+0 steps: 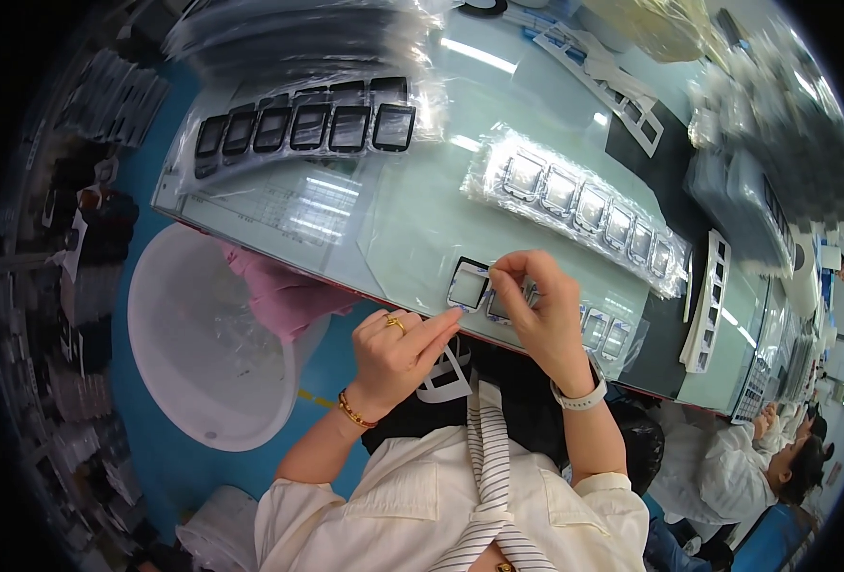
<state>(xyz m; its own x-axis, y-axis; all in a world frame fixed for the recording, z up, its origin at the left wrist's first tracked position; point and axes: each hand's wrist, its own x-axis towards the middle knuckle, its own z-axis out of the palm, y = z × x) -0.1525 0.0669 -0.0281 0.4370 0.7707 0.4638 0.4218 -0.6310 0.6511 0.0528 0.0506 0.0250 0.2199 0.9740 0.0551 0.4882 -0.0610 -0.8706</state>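
1. The left hand (391,355) stretches its index finger to the lower edge of a black-bordered rectangular frame (454,284), its other fingers curled; whether it grips anything, I cannot tell.
2. The right hand (548,315) has thumb and index fingertips pressed together at that frame's right side; anything pinched between them is too small to make out.
3. The frame lies near the front edge of the glass-topped table (412,224), at the left end of a row partly hidden by the right hand.
4. Beyond it sits a clear plastic tray (498,198) of similar frames.
5. A white tub (169,329) stands left, a pink cloth (284,291) inside its rim.

Frame (467,302) on table (412,229), tub (193,372) left
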